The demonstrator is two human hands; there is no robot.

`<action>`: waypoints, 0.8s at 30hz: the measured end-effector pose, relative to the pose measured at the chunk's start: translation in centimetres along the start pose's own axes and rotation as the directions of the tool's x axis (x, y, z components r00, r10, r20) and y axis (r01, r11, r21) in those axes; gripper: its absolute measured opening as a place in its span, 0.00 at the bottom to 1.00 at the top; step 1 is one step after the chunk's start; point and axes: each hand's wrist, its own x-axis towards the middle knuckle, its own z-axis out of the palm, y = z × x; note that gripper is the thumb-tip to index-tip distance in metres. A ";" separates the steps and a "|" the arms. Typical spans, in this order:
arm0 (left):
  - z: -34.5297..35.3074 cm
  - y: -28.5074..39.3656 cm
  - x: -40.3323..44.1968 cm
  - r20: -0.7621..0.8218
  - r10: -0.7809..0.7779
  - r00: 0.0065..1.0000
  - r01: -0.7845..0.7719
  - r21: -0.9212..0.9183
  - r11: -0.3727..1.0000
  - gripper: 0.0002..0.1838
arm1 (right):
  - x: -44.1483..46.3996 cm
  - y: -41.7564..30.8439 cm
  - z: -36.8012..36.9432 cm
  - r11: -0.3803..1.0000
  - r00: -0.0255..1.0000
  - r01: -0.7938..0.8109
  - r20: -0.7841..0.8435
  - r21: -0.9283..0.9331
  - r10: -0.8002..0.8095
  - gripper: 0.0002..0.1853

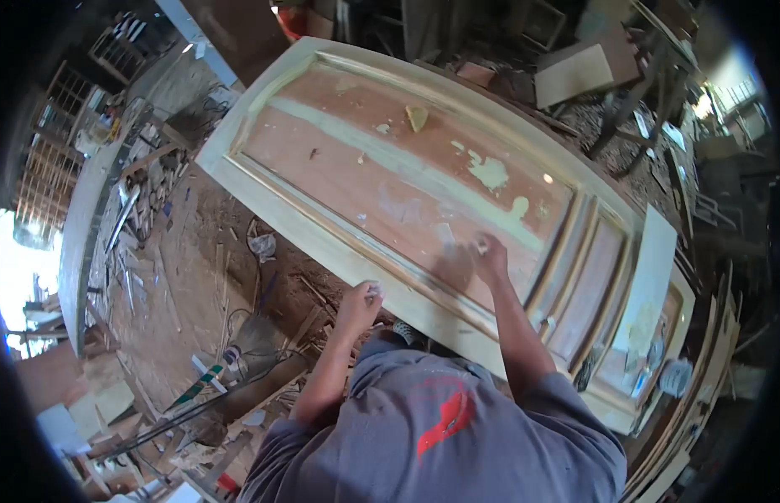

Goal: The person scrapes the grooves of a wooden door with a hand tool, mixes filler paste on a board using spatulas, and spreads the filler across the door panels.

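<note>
A large wooden panelled door (390,180) lies flat before me, with raised mouldings and pale, dried-looking smears across its panel. Above the near part of that panel is my right hand (491,258), its fingers closed; a pale bit shows at the fingertips, too small to name. My left hand (359,308) is closed beside the door's near edge, with something small and whitish between thumb and fingers that I cannot make out. A folded yellowish piece (417,117) rests on the far side of the panel.
At the door's right end lie a pale board (647,277) and a clear plastic tub (675,377). Wood scraps and shavings litter the floor (184,268). A cable (189,411) runs at lower left. A long curved panel (92,226) stands at left.
</note>
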 end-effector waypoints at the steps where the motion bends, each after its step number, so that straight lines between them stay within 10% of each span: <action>1: -0.6 0.1 -0.2 0.001 -0.027 1.000 0.027 -0.009 1.000 0.18 | 5.0 -2.0 1.6 0.998 0.999 -0.050 0.021 0.033 0.049 0.18; 14: -13.9 -8.9 16.2 -0.079 0.073 0.994 -0.077 -0.053 0.996 0.12 | 42.8 -8.3 21.0 0.922 0.964 -0.018 -0.253 -0.388 -0.088 0.33; 17: -19.9 -12.5 22.8 -0.143 0.099 0.985 -0.100 -0.001 0.995 0.08 | 43.1 -13.6 21.0 0.938 0.961 -0.273 -0.105 -0.214 0.256 0.30; 21: -24.7 -17.2 29.3 -0.246 0.194 0.950 -0.171 0.110 0.979 0.08 | 42.1 -28.6 27.1 0.975 0.979 0.189 0.096 -0.118 -0.178 0.17; 23: -24.7 -18.4 30.6 -0.248 0.318 0.915 -0.277 0.187 0.942 0.09 | 42.4 -36.3 33.7 0.875 0.874 0.463 0.091 0.143 -0.478 0.14; 24: -24.5 -18.8 31.2 -0.246 0.379 0.892 -0.329 0.221 0.918 0.10 | 43.7 -36.9 37.6 0.761 0.744 0.648 0.228 -0.016 -0.628 0.24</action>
